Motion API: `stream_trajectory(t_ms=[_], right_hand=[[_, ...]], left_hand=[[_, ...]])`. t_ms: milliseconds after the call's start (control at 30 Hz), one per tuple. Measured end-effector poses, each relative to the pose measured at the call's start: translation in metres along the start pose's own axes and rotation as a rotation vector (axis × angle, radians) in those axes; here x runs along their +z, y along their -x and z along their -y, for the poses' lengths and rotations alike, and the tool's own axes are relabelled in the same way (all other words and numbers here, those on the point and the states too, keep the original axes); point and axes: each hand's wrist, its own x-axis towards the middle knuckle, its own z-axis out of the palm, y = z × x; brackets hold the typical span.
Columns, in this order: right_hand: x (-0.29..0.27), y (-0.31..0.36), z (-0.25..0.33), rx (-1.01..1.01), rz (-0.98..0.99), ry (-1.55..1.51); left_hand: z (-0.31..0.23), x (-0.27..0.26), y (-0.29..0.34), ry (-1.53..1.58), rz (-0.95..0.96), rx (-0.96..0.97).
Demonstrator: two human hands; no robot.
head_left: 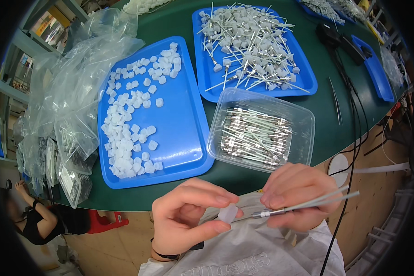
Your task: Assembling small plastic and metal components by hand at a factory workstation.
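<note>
Between the thumb and fingers of my left hand [191, 214] is a small translucent white cap [227, 213]. My right hand [301, 195] grips thin pale rods [317, 200] with silvery metal ends, which point left toward the cap. A small gap separates the metal tips from the cap. Beyond my hands, a clear plastic box [306, 138] holds many similar rods with metal ends. To its left, a blue tray [181, 124] bears many loose white caps [124, 131], mostly along its left side.
A second blue tray [304, 83] at the back holds a heap of rods with caps on. Tweezers [336, 101] and black cables [352, 92] lie on the green table [179, 23] at right. Clear plastic bags [83, 83] crowd the left. Another person [39, 221] sits at lower left.
</note>
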Motion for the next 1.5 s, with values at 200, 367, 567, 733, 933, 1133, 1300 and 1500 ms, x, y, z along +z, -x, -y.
stream_trajectory(t_ms=[200,367,567,733,933,1133,1300,1500], right_hand=[[-0.001,-0.001,0.007,0.008,0.062,-0.014],[0.003,0.002,0.007,0.014,0.007,-0.006],[0.003,0.002,0.008,-0.017,0.007,0.014],[0.005,0.000,0.011,-0.046,0.009,0.028],[0.006,-0.003,0.017,-0.044,0.032,0.102],[0.006,-0.003,0.020,-0.055,0.043,0.170],[0.010,-0.001,0.020,-0.079,0.017,0.209],[0.004,-0.002,0.010,-0.281,0.159,0.264]], left_hand=[[0.000,0.002,0.003,0.032,-0.054,0.116],[0.001,-0.003,0.002,-0.119,0.050,0.141],[-0.003,0.006,0.007,-0.186,-0.004,0.082],[0.000,0.006,0.009,-0.135,-0.021,0.091],[-0.002,0.008,0.010,-0.090,-0.017,0.040],[0.001,0.002,0.004,-0.225,0.092,0.130],[0.003,0.000,0.005,-0.136,0.126,0.144],[0.003,0.012,0.010,0.143,-0.063,0.041]])
